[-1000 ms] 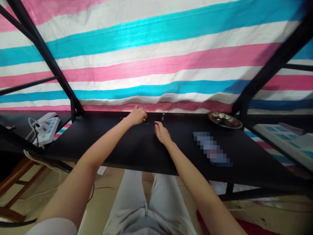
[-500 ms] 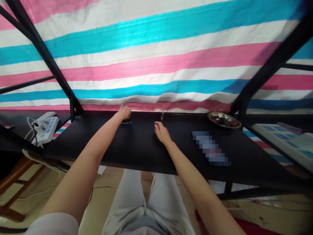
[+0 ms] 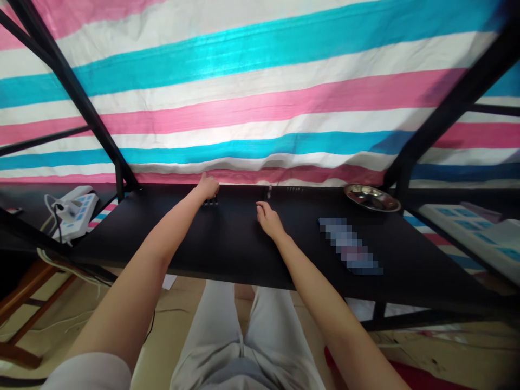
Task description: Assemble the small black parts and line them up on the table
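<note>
At the back of the black table, my left hand reaches over a row of small dark pieces with shiny ends. Its fingers curl down and inward, and whatever they grip is hidden beneath the hand. Near the table's middle, my right hand rests on its side with loosely stretched fingers and nothing in them. Just beyond its fingertips stands a small clear piece, too small to name. Several tiny pale pieces form a row to the right of it.
A round metal plate sits at the back right. Nearer lies a blurred-out flat object. White power strips are off to the left. Black metal frame bars rise at both sides, with a striped sheet behind.
My left hand has shifted very slightly to the right over the small dark pieces. My right hand has stayed where it was.
</note>
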Demonstrator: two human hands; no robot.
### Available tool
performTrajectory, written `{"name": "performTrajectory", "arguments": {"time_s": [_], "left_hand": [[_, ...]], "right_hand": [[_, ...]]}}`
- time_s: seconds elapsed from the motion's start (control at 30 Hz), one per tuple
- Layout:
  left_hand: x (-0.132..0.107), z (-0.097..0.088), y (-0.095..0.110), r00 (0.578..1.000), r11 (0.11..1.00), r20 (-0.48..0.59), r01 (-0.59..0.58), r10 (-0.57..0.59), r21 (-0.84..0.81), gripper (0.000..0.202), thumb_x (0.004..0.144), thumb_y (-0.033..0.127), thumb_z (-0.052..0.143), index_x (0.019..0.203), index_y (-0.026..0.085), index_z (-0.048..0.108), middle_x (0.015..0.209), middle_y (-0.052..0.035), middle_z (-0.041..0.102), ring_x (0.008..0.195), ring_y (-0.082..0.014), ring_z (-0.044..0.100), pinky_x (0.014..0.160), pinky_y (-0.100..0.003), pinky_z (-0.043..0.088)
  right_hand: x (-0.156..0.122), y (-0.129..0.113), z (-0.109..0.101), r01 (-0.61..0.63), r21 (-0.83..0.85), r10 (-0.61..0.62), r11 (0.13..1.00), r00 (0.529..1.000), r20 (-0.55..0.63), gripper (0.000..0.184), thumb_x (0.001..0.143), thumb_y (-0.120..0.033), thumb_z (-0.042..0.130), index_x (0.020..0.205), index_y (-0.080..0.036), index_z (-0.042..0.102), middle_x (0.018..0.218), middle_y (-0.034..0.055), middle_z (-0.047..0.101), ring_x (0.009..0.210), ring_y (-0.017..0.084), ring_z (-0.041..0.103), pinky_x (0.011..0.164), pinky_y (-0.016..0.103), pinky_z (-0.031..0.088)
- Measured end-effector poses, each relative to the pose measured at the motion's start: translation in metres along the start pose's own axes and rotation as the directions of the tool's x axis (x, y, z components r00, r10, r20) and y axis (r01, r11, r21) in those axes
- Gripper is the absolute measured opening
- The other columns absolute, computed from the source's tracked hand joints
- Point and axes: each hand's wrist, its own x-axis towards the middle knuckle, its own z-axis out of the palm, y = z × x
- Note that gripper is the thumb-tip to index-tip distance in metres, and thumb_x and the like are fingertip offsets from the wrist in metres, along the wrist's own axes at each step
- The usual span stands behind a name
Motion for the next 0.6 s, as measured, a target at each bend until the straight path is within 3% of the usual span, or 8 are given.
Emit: {"name": "performTrajectory", "arguments": {"time_s": [0.33, 0.6], "left_hand": [[-0.001, -0.002, 0.003, 1.000, 1.000, 0.012, -0.002, 0.002, -0.023, 0.014, 0.064, 0.013, 0.062, 0.075, 0.018, 0.070, 0.090, -0.0086, 0.067, 0.095, -0.0264, 0.056, 0.096, -0.048, 0.023], [-0.005, -0.014, 0.008, 0.998, 0.998, 0.068, -0.016, 0.012, 0.056, 0.024, 0.066, 0.018, 0.063, 0.090, 0.020, 0.069, 0.098, -0.0085, 0.066, 0.097, -0.0259, 0.054, 0.097, -0.049, 0.024]], "right_hand": [[0.000, 0.001, 0.001, -0.002, 0.022, 0.002, 1.000, 1.000, -0.001, 0.038, 0.088, -0.038, 0.029, 0.113, -0.019, 0.051, 0.076, 0.0061, 0.065, 0.066, 0.019, 0.060, 0.069, 0.031, 0.044], [0.001, 0.003, 0.002, 0.004, 0.040, -0.004, 0.999, 1.000, -0.015, 0.037, 0.088, -0.038, 0.030, 0.112, -0.020, 0.052, 0.075, 0.0056, 0.065, 0.065, 0.019, 0.060, 0.068, 0.032, 0.044]]}}
